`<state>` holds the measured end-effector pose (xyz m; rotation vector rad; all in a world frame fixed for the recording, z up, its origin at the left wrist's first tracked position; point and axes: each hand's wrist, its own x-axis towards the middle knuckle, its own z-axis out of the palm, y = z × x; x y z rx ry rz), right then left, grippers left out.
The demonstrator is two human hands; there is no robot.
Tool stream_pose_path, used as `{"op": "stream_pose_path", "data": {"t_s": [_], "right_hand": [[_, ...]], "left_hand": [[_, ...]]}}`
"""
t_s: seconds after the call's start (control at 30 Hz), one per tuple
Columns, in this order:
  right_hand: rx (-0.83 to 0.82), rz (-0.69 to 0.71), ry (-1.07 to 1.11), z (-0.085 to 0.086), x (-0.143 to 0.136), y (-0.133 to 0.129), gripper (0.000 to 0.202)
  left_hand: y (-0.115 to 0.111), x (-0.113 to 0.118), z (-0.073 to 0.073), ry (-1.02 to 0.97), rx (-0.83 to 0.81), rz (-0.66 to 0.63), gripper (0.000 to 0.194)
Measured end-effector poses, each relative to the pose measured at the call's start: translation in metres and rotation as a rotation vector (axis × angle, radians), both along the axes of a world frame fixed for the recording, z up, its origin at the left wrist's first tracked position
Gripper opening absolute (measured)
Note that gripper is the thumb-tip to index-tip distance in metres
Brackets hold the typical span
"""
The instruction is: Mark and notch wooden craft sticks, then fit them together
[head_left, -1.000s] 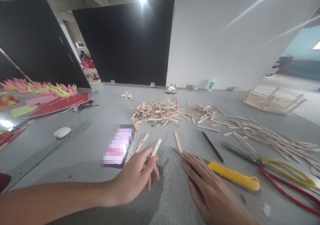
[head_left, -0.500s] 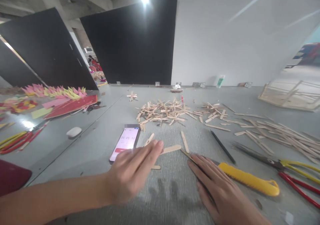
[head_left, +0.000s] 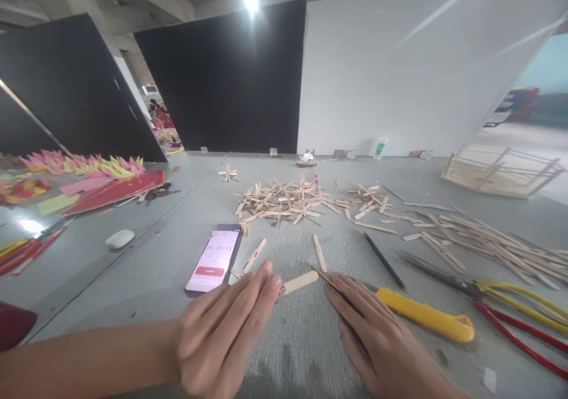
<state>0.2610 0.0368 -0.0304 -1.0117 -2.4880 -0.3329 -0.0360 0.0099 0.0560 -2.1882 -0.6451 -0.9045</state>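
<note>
My left hand [head_left: 226, 328] is closed, its fingers pressed together around one end of a wooden craft stick [head_left: 300, 282]. The stick's rounded free end points right, and a small dark mark shows beside my fingertips. My thumb is hidden. My right hand [head_left: 379, 337] lies low over the table with a thin, pointed, brass-coloured tool [head_left: 323, 274] under its fingers. The tool's tip comes close to the held stick; most of its body is covered. Two loose craft sticks, one on the left [head_left: 255, 255] and one on the right [head_left: 320, 253], lie just beyond my hands.
A phone [head_left: 215, 263] showing a timer lies left. Piled craft sticks [head_left: 279, 202] spread behind, with longer strips [head_left: 497, 245] to the right. A yellow cutter [head_left: 426, 316], a black pen [head_left: 384, 260] and red-and-yellow-handled pliers [head_left: 465, 283] lie right. Upright panels stand behind.
My left hand has come nearer and lower, bringing the craft stick, which now slants more. It uncovers more of the phone and the loose stick. My right hand stays nearly still; the view shifted slightly.
</note>
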Motion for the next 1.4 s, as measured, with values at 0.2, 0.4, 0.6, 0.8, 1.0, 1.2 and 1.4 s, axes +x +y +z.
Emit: {"op": "stream_pose_path", "data": {"t_s": [0.2, 0.4, 0.6, 0.8, 1.0, 1.2, 1.4], "right_hand": [[-0.020, -0.004, -0.020, 0.006, -0.002, 0.000, 0.048], [-0.054, -0.007, 0.001, 0.007, -0.003, -0.001, 0.048], [-0.080, -0.017, 0.022, 0.005, -0.003, -0.002, 0.047], [-0.104, -0.023, 0.029, 0.005, -0.002, -0.002, 0.048], [-0.108, -0.022, 0.042, 0.005, -0.002, -0.003, 0.048], [-0.142, -0.014, 0.047, 0.004, -0.001, -0.004, 0.050], [-0.146, -0.068, 0.142, 0.014, -0.004, -0.010, 0.064]], "left_hand": [[0.008, 0.001, 0.005, 0.149, 0.080, -0.016, 0.021], [-0.003, 0.011, 0.005, -0.383, -1.151, -0.142, 0.019], [-0.006, 0.018, 0.016, -0.855, -1.913, -0.199, 0.041], [-0.008, 0.015, 0.010, -0.828, -1.907, -0.179, 0.042], [-0.011, 0.013, 0.005, -0.805, -1.863, -0.189, 0.045], [-0.006, 0.017, 0.001, -0.770, -1.903, -0.155, 0.047], [0.001, 0.025, -0.010, -0.652, -1.987, -0.105, 0.051]]}}
